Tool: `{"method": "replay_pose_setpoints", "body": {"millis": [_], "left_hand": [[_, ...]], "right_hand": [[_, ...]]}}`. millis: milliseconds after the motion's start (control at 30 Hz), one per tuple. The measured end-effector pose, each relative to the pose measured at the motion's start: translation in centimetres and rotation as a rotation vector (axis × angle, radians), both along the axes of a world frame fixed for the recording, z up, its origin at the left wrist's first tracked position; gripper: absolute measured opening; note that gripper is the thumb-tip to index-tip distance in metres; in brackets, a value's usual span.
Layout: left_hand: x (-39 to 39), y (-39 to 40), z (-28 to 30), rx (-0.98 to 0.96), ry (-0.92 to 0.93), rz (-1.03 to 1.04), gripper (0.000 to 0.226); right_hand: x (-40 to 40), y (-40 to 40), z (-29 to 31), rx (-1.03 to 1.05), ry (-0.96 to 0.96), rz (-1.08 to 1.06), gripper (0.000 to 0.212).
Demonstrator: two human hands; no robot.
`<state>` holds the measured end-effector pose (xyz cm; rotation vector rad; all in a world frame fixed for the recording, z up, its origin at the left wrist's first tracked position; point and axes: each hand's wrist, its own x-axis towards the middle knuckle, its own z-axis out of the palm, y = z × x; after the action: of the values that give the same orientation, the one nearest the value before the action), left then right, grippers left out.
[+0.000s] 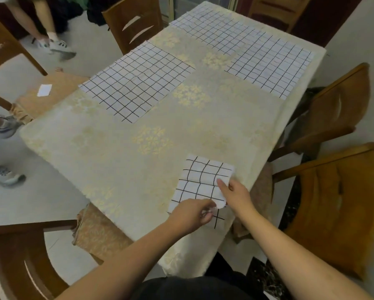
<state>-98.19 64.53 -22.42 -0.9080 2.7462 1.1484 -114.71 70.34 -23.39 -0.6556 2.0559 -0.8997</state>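
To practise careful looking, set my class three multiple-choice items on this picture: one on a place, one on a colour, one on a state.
1. Where does the small grid cloth lie?
A. on a chair seat
B. on the near corner of the table
C. on the floor

2. What colour are its grid lines?
A. black
B. red
C. green

3. How do the larger grid cloths farther back lie?
A. rolled up
B. crumpled in a heap
C. spread flat

Answers:
1 B: it rests on the tabletop by the near corner, where the left hand and the right hand pinch its near edge.
2 A: the lines are black on white fabric.
3 C: each lies open and flat on the tabletop.
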Motion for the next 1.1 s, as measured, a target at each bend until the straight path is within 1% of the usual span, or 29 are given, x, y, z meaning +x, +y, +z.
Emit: {"method": "replay_pose_setpoints", "body": {"millis": [67, 100, 133, 200, 300, 433, 533, 667, 900, 1033, 1100], "left_hand": [[0.0, 0.0, -0.2, 0.101, 0.01, -0.024, 0.039], [0.2, -0.1, -0.4, 0.131, 0.023, -0.009, 0.041], [0.4, -0.3, -0.7, 0.136, 0.037, 0.017, 0.042], [1.2, -1.1, -1.5, 0.076, 0.049, 0.06, 0.042], [2.3, -2.8, -3.4, -0.06, 0.036, 0.07, 0.042], [2.8, -4.8, -5.9, -0.292, 0.07, -0.005, 0.047], [2.8, -5.5, -6.6, -0.392, -0.076, -0.066, 0.05], [2.8, -5.9, -7.4, -0.434, -0.203, -0.138, 0.063], [2.8, -6.0, -8.6, -0.438, -0.255, -0.206, 0.075], [2.9, -5.8, -9.0, -0.441, -0.257, -0.21, 0.075], [2.9, -5.6, -9.2, -0.447, -0.255, -0.209, 0.074]], "right_hand": [[-0.3, 0.6, -0.5, -0.002, -0.009, -0.02, 0.015], [-0.4, 0.7, -0.5, -0.003, -0.037, -0.042, 0.009], [-0.6, 0.8, -0.8, 0.003, -0.051, -0.074, 0.01], [-0.9, 0.9, -1.3, 0.024, -0.049, -0.098, 0.004], [-1.3, 1.1, -2.0, 0.048, -0.008, -0.091, 0.015], [-1.7, 1.1, -2.3, 0.038, -0.017, -0.107, 0.012], [-1.9, 1.1, -2.6, 0.028, -0.04, -0.126, 0.014], [-2.3, 1.4, -3.2, 0.035, -0.017, -0.13, 0.026], [-3.0, 1.8, -4.1, 0.082, 0.033, -0.118, 0.037], [-2.9, 2.2, -4.3, 0.082, 0.165, -0.106, 0.038], [-2.4, 2.2, -4.2, 0.064, 0.296, -0.025, 0.037]]}}
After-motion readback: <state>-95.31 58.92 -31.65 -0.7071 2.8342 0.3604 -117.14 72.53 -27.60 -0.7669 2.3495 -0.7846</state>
